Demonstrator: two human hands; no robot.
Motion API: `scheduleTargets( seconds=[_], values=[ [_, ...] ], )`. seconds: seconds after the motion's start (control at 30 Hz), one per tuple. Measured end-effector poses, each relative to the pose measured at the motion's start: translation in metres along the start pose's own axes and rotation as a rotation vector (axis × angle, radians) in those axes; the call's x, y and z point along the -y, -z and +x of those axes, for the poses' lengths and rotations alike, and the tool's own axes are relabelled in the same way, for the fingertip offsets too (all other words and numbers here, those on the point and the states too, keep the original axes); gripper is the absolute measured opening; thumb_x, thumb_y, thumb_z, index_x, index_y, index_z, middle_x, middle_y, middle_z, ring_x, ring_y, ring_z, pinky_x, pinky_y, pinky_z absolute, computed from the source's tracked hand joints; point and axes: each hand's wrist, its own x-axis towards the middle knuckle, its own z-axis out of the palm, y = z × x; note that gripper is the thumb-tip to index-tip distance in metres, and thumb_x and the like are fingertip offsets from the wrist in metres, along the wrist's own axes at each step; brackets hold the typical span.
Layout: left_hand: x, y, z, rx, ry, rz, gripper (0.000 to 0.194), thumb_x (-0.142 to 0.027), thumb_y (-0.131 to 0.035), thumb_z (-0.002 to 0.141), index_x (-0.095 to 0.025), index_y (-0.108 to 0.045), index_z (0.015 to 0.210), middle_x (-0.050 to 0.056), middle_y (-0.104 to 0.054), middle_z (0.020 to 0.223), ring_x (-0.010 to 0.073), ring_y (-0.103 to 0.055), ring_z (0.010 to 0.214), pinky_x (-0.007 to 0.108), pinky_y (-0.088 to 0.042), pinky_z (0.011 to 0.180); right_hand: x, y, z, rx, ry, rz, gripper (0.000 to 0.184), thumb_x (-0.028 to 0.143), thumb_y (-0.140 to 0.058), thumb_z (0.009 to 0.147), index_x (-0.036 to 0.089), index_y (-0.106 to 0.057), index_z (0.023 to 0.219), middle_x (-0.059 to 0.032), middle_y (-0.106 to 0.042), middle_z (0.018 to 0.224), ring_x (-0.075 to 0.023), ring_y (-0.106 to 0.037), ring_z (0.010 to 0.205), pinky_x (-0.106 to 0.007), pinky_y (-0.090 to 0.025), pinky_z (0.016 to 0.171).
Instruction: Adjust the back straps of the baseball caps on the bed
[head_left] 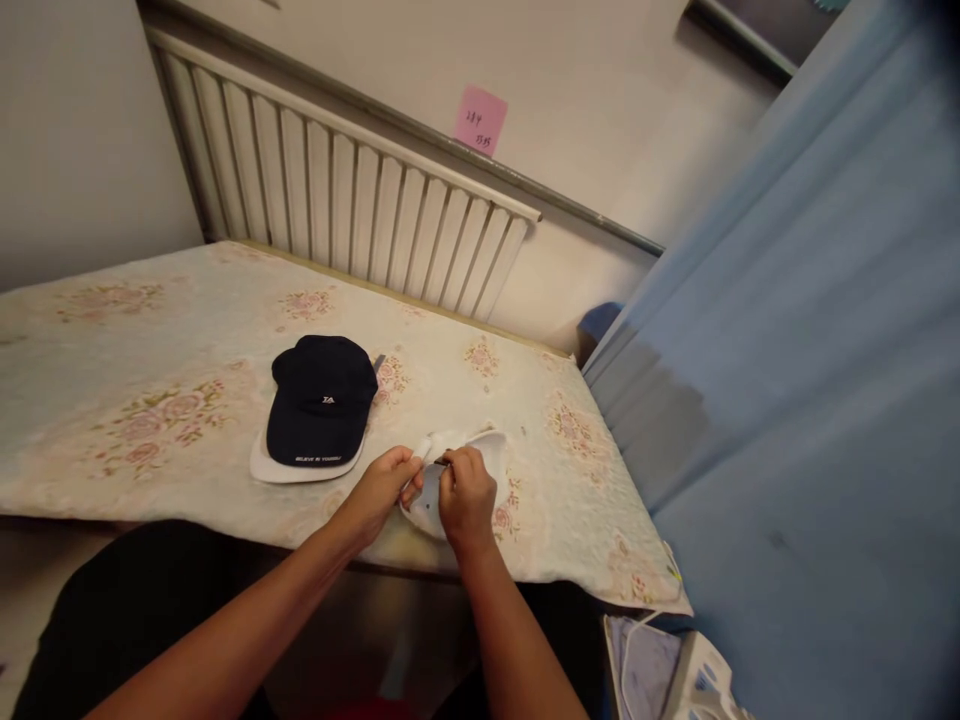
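A white cap (491, 452) lies on the floral cover near its front edge, its hollow side partly in sight between my hands. My left hand (390, 482) is closed in a pinch on the cap's left edge. Close beside it, my right hand (466, 495) is curled over the cap, and a small dark piece (441, 462) shows at its fingertips, too small to name. To the left sits a dark navy cap (322, 400) with white lettering on its brim. Under that brim a white brim (307, 470) sticks out.
A floral cover (247, 320) spreads over the flat surface before me. Behind it are a white radiator (337, 180) and a wall with a pink note (480, 120). A blue curtain (787, 380) hangs on the right, above a box-like container (652, 665) with a white cable.
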Motion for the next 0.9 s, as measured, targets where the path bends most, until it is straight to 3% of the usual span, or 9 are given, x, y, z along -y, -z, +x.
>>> scheduleTargets(
  seconds=[0.4, 0.63, 0.73, 0.9],
  values=[
    [0.010, -0.001, -0.019, -0.112, 0.140, -0.160, 0.029, -0.038, -0.069, 0.072, -0.017, -0.049, 0.070, -0.010, -0.039, 0.042, 0.0048, -0.029, 0.040, 0.020, -0.021, 0.043, 0.020, -0.011, -0.034, 0.033, -0.046, 0.136, 0.021, 0.009, -0.044, 0.085, 0.018, -0.061, 0.095, -0.0082, -0.059, 0.092, -0.0179, -0.056, 0.089, -0.030, -0.048, 0.079],
    [0.011, 0.000, -0.022, -0.117, 0.161, -0.168, 0.026, -0.031, -0.069, 0.069, -0.018, -0.047, 0.074, -0.011, -0.038, 0.044, 0.0049, -0.028, 0.041, 0.020, -0.020, 0.042, 0.028, -0.009, -0.039, -0.028, -0.201, 0.251, 0.031, 0.006, -0.044, 0.081, 0.018, -0.060, 0.105, -0.0114, -0.056, 0.105, -0.0193, -0.055, 0.099, -0.033, -0.048, 0.084],
    [0.013, 0.000, -0.022, -0.114, 0.163, -0.155, 0.026, -0.031, -0.069, 0.069, -0.018, -0.047, 0.074, -0.011, -0.038, 0.044, 0.0050, -0.028, 0.040, 0.020, -0.020, 0.042, 0.029, -0.002, -0.037, -0.036, -0.299, 0.278, 0.036, 0.005, -0.043, 0.078, 0.018, -0.060, 0.108, -0.0105, -0.056, 0.103, -0.0186, -0.057, 0.092, -0.031, -0.049, 0.077],
    [0.015, -0.002, -0.023, -0.130, 0.121, -0.104, 0.026, -0.032, -0.069, 0.067, -0.017, -0.050, 0.077, -0.011, -0.040, 0.047, 0.0055, -0.031, 0.041, 0.020, -0.021, 0.043, 0.029, 0.003, -0.035, 0.084, -0.415, 0.409, 0.028, 0.012, -0.047, 0.079, 0.018, -0.065, 0.100, -0.0052, -0.060, 0.085, -0.0153, -0.056, 0.071, -0.028, -0.049, 0.066]
  ],
)
